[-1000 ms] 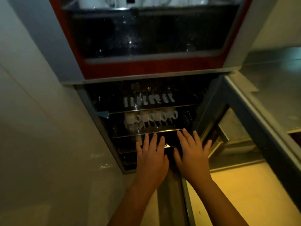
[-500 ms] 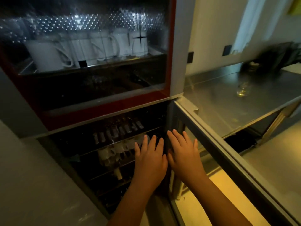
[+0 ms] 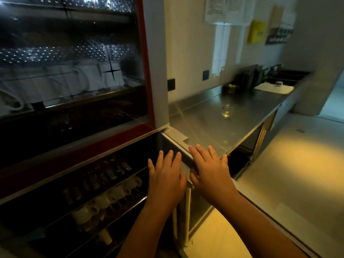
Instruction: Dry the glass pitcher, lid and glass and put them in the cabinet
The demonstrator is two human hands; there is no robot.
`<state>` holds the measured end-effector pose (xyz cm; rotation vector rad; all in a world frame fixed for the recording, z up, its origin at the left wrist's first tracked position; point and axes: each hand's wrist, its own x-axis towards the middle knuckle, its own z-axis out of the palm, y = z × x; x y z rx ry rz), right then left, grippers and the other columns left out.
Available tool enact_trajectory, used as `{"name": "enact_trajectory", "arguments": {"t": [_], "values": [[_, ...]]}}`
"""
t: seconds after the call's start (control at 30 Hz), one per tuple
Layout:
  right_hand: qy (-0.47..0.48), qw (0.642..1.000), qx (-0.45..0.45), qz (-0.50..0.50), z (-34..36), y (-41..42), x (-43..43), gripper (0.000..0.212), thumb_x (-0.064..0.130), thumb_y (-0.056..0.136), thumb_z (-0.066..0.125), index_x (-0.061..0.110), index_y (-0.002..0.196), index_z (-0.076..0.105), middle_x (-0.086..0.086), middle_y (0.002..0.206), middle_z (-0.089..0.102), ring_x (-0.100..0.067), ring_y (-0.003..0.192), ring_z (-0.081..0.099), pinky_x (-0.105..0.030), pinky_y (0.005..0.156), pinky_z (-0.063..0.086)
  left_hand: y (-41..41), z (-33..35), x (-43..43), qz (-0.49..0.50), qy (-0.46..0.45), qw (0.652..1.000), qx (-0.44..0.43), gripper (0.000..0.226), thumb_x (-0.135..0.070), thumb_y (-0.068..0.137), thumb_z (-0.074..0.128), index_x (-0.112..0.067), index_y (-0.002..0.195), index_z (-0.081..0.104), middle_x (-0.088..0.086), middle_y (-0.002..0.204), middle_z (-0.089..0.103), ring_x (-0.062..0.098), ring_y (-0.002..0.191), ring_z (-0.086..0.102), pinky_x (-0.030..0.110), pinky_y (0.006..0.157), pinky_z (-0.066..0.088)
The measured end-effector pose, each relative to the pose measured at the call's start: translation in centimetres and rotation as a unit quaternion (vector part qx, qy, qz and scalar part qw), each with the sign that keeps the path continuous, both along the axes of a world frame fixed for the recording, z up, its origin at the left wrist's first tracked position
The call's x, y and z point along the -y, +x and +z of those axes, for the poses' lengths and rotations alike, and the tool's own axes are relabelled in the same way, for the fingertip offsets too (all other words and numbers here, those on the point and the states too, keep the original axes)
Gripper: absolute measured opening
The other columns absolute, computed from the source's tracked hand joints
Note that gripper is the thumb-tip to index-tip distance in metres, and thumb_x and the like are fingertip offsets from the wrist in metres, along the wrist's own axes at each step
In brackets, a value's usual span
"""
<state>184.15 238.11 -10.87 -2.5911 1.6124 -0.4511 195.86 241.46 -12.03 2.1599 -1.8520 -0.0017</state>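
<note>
Lifting from the cabinet racks (image 3: 111, 185), left hand (image 3: 165, 181) and right hand (image 3: 210, 174)

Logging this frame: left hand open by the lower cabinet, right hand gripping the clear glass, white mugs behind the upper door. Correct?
One error: the right hand grips nothing; it is open, fingers spread. The head view shows the clear glass standing on the steel counter, apart from both hands. The left hand and white mugs are as stated.
</note>
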Motion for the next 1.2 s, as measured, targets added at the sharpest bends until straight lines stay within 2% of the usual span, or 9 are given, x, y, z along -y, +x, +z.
{"name": "enact_trajectory", "arguments": {"t": [0.23, 0.77, 0.83, 0.87, 0.93, 0.97, 1.0, 1.1, 1.2], "values": [[0.004, 0.999, -0.016, -0.042, 0.6, -0.5, 0.6, 0.063, 0.039, 0.097, 0.037, 0.028, 0.148, 0.001, 0.004, 0.157, 0.004, -0.025, 0.144, 0.001, -0.053, 0.113, 0.005, -1.2, 0.0, 1.7, -0.045, -0.012, 0.999, -0.004, 0.053, -0.036, 0.100, 0.030, -0.026, 0.149, 0.011, -0.004, 0.158, 0.006, 0.019, 0.145, -0.004, 0.046, 0.114, -0.004], [-0.004, 0.999, -0.043, -0.019, 1.8, 3.1, 3.9, 0.067, 0.039, 0.096, 0.043, 0.030, 0.148, 0.001, 0.005, 0.157, 0.005, -0.023, 0.144, 0.001, -0.051, 0.113, 0.002, 3.6, 0.2, 3.6, -0.046, -0.017, 0.999, 0.009, 0.054, -0.033, 0.101, 0.030, -0.026, 0.149, 0.009, -0.003, 0.158, 0.005, 0.018, 0.145, -0.006, 0.045, 0.114, -0.006], [-0.004, 0.998, -0.055, -0.027, 2.2, 2.8, 4.9, 0.068, 0.041, 0.095, 0.043, 0.031, 0.147, 0.001, 0.006, 0.156, 0.006, -0.021, 0.144, 0.001, -0.051, 0.113, 0.002, 3.6, -0.1, 4.5, -0.069, -0.031, 0.997, 0.003, 0.052, -0.029, 0.099, 0.038, -0.022, 0.147, 0.023, 0.001, 0.156, 0.019, 0.022, 0.145, 0.007, 0.048, 0.113, 0.000], [-0.003, 0.998, -0.062, -0.031, 2.5, 2.4, 5.4, 0.067, 0.041, 0.095, 0.043, 0.031, 0.147, 0.001, 0.006, 0.156, 0.006, -0.021, 0.144, 0.002, -0.051, 0.113, 0.003, 3.5, -0.1, 4.8, -0.085, -0.045, 0.995, 0.005, 0.049, -0.028, 0.094, 0.045, -0.019, 0.141, 0.038, 0.004, 0.149, 0.036, 0.026, 0.141, 0.025, 0.053, 0.110, 0.013], [0.008, 0.996, -0.081, -0.037, 2.8, 1.7, 6.4, 0.067, 0.040, 0.095, 0.043, 0.031, 0.147, 0.002, 0.006, 0.156, 0.007, -0.021, 0.144, 0.003, -0.051, 0.113, 0.003, 3.3, -0.6, 6.1, -0.095, -0.073, 0.993, 0.016, 0.046, -0.034, 0.073, 0.056, -0.019, 0.116, 0.064, 0.004, 0.119, 0.065, 0.027, 0.116, 0.058, 0.056, 0.090, 0.041], [0.014, 0.995, -0.091, -0.037, 2.9, 1.3, 7.0, 0.067, 0.040, 0.095, 0.043, 0.031, 0.148, 0.002, 0.006, 0.156, 0.006, -0.020, 0.144, 0.003, -0.051, 0.113, 0.004, 3.1, -0.7, 6.7, -0.089, -0.083, 0.992, 0.020, 0.047, -0.036, 0.068, 0.056, -0.020, 0.111, 0.067, 0.002, 0.112, 0.069, 0.025, 0.109, 0.063, 0.054, 0.084, 0.046], [0.019, 0.994, -0.100, -0.035, 2.9, 1.1, 7.6, 0.067, 0.040, 0.095, 0.043, 0.031, 0.148, 0.002, 0.007, 0.156, 0.006, -0.020, 0.144, 0.004, -0.051, 0.113, 0.004, 2.9, -0.8, 7.5, -0.097, -0.081, 0.992, 0.016, 0.047, -0.035, 0.068, 0.056, -0.020, 0.111, 0.067, 0.002, 0.112, 0.068, 0.025, 0.109, 0.063, 0.054, 0.083, 0.046], [0.024, 0.992, -0.119, -0.022, 2.5, 0.8, 10.1, 0.066, 0.040, 0.095, 0.043, 0.030, 0.148, 0.004, 0.007, 0.156, 0.008, -0.020, 0.144, 0.005, -0.051, 0.113, 0.005, 2.3, -0.6, 9.8, -0.133, -0.119, 0.984, -0.003, 0.047, -0.028, 0.078, 0.056, -0.016, 0.123, 0.060, 0.007, 0.127, 0.060, 0.029, 0.122, 0.053, 0.057, 0.095, 0.033], [0.028, 0.990, -0.137, -0.006, 2.2, 0.7, 13.1, 0.066, 0.040, 0.095, 0.043, 0.029, 0.148, 0.004, 0.006, 0.156, 0.008, -0.020, 0.144, 0.006, -0.051, 0.113, 0.006, 2.2, -0.7, 12.6, -0.134, -0.098, 0.986, 0.022, 0.049, -0.033, 0.069, 0.060, -0.016, 0.114, 0.066, 0.007, 0.114, 0.067, 0.027, 0.110, 0.062, 0.053, 0.089, 0.033]]}}
